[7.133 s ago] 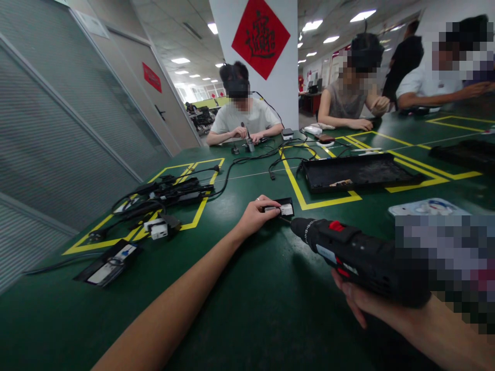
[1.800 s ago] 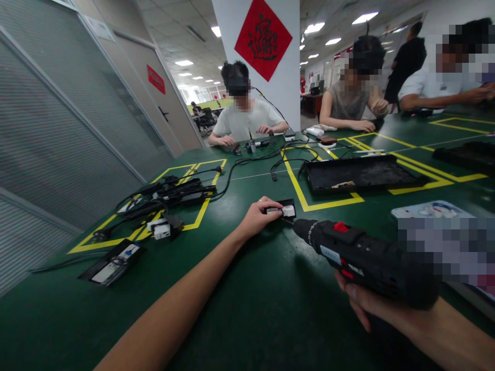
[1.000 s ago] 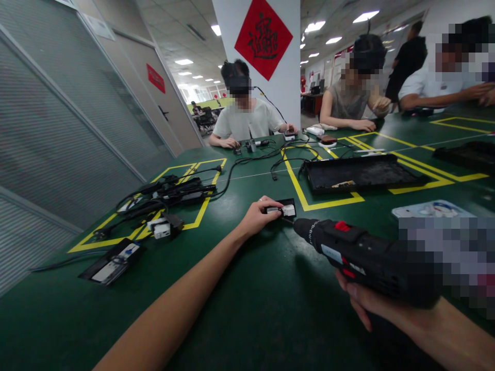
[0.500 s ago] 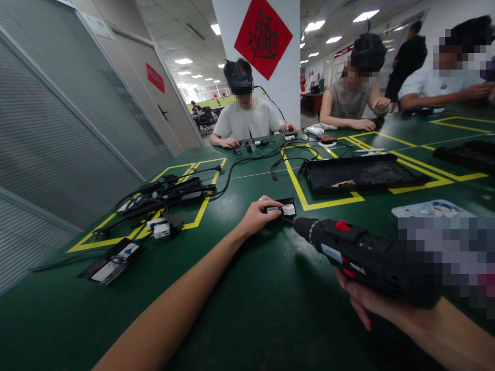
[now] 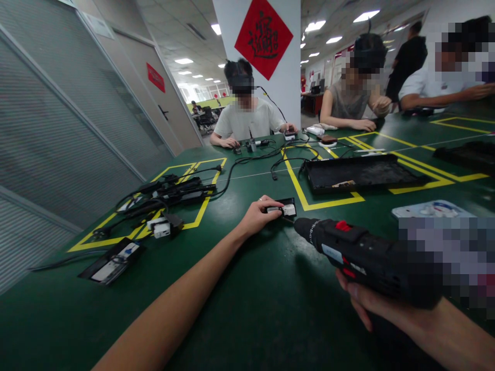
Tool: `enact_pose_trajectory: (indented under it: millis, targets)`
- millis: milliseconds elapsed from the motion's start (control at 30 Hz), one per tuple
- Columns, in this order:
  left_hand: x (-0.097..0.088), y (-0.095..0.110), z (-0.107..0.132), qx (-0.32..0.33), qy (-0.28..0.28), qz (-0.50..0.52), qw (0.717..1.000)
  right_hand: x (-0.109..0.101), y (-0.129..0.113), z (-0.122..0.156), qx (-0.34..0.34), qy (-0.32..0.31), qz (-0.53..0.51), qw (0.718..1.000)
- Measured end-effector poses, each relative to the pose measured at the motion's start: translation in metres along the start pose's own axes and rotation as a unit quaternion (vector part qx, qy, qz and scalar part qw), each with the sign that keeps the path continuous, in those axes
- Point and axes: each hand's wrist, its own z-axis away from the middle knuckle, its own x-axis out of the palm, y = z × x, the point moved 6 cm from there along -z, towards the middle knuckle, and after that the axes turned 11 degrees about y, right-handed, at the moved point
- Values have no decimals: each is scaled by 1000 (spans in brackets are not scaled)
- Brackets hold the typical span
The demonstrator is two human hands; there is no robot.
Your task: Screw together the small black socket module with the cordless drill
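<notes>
My right hand (image 5: 371, 296) is closed round the grip of a black-and-red cordless drill (image 5: 359, 252), which points to the left and away from me. Its thin bit ends close by a small black case with a white inside (image 5: 289, 209); whether the tip touches cannot be made out. My left hand (image 5: 261, 214), a ring on one finger, grips that case from its left side and holds it at the green table (image 5: 247, 299). The fingers cover the case's left part.
At left lie tangled black cables (image 5: 170, 193), a white adapter (image 5: 159, 226) and another opened black case (image 5: 112, 262). A long black tray (image 5: 363, 172) sits beyond the drill, a light-blue box (image 5: 433, 208) to the right. Across the table, a person in a headset (image 5: 245, 116) works; others sit at right.
</notes>
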Motion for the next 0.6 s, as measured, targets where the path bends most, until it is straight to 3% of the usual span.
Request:
enact_pose_trajectory:
  millis: [367,600]
  targets:
    - [0,2,0,3,0,-1,1000,-10,-44,30,-16,-11,23,1000]
    - [0,2,1,-5,-3,1,1000,-9,-53,35,-21,0,40,999]
